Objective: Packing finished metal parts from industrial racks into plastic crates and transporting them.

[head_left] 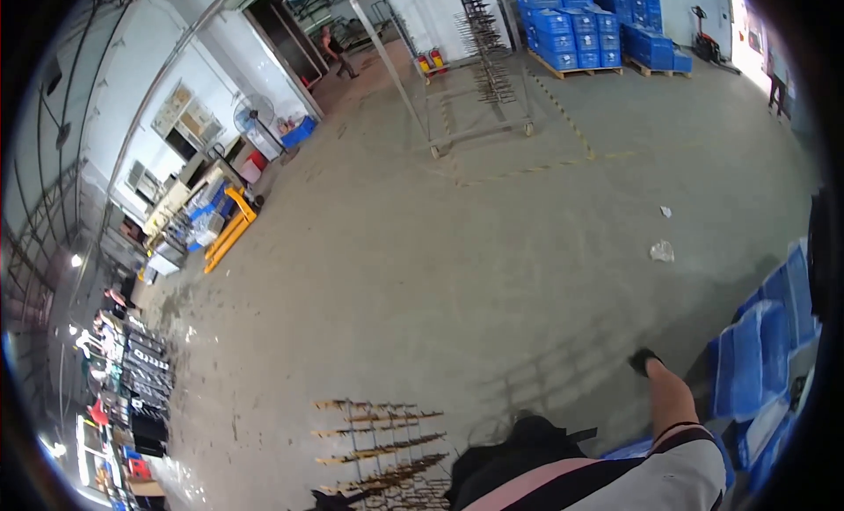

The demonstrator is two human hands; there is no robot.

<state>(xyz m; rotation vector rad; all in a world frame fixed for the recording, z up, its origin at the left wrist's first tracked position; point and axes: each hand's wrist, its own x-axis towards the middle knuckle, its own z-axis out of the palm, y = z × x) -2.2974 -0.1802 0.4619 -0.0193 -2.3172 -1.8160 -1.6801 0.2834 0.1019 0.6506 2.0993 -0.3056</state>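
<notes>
My right hand (644, 361), in a dark glove, hangs out over the floor at the end of a bare forearm. It looks small and dark, so its fingers cannot be made out, and nothing shows in it. At the lower edge a dark shape (332, 500) lies against a metal hanging rack (378, 441); it may be my gloved left hand, but its fingers are hidden. That rack has upright rods and several rows of yellowish-brown prongs, and stands left of my body.
Blue plastic crates (747, 361) crowd the right side. Further off are a wheeled frame (482, 135) with pronged racks, stacked blue boxes (563, 36) on pallets and a yellow pallet truck (230, 229). Plastic scraps (661, 251) lie on the floor. A person (337, 52) walks by the far doorway.
</notes>
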